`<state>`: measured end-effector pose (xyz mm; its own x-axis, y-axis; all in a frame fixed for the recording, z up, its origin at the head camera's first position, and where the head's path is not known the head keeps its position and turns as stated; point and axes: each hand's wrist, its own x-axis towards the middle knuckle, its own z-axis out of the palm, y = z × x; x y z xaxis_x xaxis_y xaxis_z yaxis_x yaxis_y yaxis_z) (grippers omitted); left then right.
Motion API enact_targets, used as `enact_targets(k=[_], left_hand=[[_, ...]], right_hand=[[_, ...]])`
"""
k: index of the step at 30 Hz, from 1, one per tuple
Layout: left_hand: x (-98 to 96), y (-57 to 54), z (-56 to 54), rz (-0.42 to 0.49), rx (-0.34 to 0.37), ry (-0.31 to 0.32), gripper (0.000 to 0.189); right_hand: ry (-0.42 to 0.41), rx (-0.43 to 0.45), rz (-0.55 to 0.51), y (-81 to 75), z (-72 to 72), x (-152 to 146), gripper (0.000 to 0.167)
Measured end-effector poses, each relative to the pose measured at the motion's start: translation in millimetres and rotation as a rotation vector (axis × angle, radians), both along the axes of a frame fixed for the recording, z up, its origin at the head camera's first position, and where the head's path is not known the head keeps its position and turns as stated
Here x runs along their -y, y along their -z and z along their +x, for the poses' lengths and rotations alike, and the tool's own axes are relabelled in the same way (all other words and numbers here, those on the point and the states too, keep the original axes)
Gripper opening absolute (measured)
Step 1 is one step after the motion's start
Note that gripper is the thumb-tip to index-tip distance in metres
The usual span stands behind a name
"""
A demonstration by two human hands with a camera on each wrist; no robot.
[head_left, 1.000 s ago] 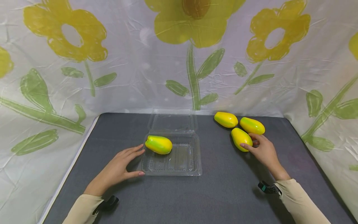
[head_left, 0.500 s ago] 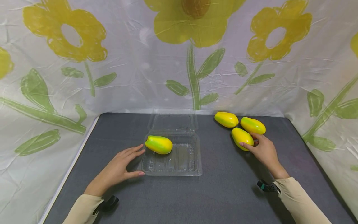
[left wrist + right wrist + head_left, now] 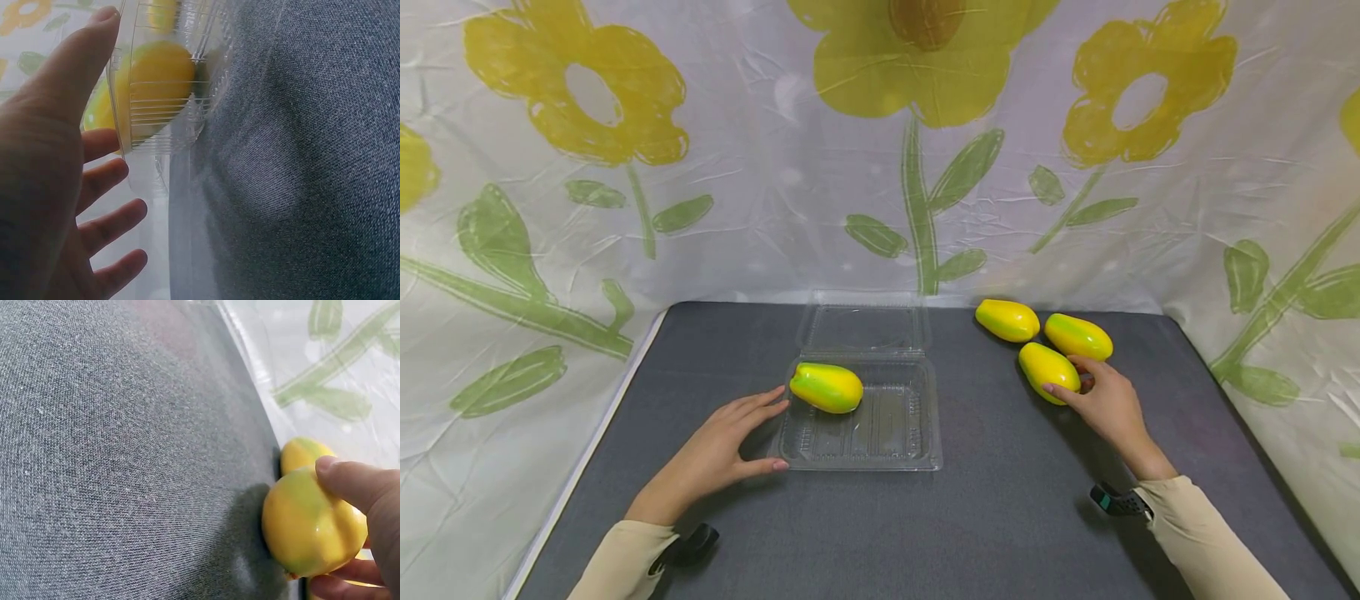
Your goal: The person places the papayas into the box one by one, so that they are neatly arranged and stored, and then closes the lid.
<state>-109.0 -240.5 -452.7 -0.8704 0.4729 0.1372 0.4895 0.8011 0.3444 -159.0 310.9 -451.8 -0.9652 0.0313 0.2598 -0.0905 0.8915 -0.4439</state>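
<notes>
A clear plastic clamshell box (image 3: 887, 429) lies with its lid (image 3: 863, 327) folded back. One yellow-green papaya (image 3: 826, 388) rests in the upper left of its base, and it shows through the clear wall in the left wrist view. My left hand (image 3: 718, 450) is spread at the box's left side, thumb and fingertips right at the rim. On the right, my right hand (image 3: 1108, 408) pinches the nearest of three papayas (image 3: 1043, 371) between thumb and fingers. In the right wrist view the thumb presses on top of that papaya (image 3: 306, 525), while the fingertips show low on its side.
Two more papayas lie just behind the gripped one, one at the back (image 3: 1006, 321) and one to the right (image 3: 1078, 336). A dark grey cloth covers the table (image 3: 880, 533). A flower-printed curtain (image 3: 745, 167) hangs behind it and along both sides.
</notes>
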Motion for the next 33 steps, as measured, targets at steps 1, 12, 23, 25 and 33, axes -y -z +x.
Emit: enact_targets(k=[1,12,23,25,33], left_hand=[[0.0,0.0,0.0,0.000,-0.001,0.000,0.089],[-0.8,0.0,0.4,0.008,-0.005,0.001,0.088],[0.6,0.5,-0.7,0.001,-0.013,0.008,0.088],[0.6,0.4,-0.8,0.000,-0.011,0.009,0.088],[0.1,0.1,-1.0,-0.006,-0.009,0.012,0.089]], right_hand=[[-0.002,-0.001,-0.002,-0.3,0.3,0.2,0.067],[-0.044,0.024,-0.029,-4.5,3.2,2.7,0.069],[-0.142,0.073,-0.027,-16.9,0.6,18.5,0.071],[-0.166,0.082,-0.030,-19.6,0.1,22.3,0.071],[-0.229,0.097,-0.010,-27.3,-5.5,38.1,0.074]])
